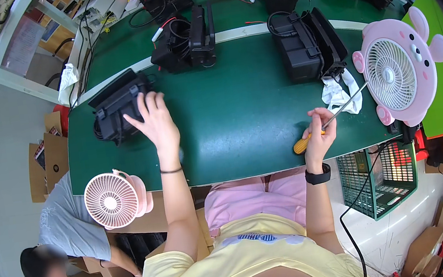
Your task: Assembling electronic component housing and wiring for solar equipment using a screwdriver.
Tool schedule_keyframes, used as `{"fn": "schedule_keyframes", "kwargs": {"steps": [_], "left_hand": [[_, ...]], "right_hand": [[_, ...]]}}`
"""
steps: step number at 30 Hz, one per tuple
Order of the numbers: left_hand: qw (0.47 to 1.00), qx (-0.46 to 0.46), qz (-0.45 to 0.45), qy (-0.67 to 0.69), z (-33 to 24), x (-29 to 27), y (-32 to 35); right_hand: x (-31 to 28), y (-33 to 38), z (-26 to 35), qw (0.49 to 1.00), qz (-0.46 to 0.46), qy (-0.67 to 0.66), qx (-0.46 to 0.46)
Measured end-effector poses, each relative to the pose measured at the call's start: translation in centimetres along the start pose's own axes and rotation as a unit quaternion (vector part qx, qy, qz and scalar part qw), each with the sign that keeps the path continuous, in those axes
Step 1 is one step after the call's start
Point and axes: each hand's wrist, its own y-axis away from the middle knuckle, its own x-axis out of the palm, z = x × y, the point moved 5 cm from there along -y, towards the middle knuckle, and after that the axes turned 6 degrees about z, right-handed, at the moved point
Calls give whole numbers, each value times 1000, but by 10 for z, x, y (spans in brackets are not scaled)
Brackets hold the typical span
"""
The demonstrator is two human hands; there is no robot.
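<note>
We record the left hand (160,125) left of centre, its fingers spread at the right side of a black case (113,109) near the left edge of the green surface (235,114). Our right hand (319,131), right of centre, grips a yellow-handled screwdriver (302,143), tip close to the pink fan (428,88) at frame right. Between both hands we see open room reaching the front edge.

I see a black boxy device (115,109) with small clips on its side and a flat panel along its far edge; it lies aslant on the green bench (229,114), under the left hand (155,119). The screwdriver (301,145), yellow-handled with a long thin metal shaft, sits in the right hand (320,133), pointing up rightward.
</note>
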Motion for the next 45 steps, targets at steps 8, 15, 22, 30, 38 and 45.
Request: {"fn": "schedule_keyframes", "kwargs": {"steps": [8,15,22,30,38,45], "left_hand": [[956,96,-53,271,5,53,-118],[922,148,-51,354,-56,3,-72],[903,235,-202,297,-89,-87,-16],[917,184,-4,355,-85,-51,-15],[863,325,77,380,-78,-107,47],[849,270,95,445,-78,-121,101]], "right_hand": [[-1,0,2,996,-19,-4,-83],[-8,-5,-4,999,-34,-1,-14],[-4,-4,-5,999,35,-8,31],[8,6,-6,988,78,-89,96],[5,1,26,990,97,71,77],[19,2,43,941,267,88,189]]}}
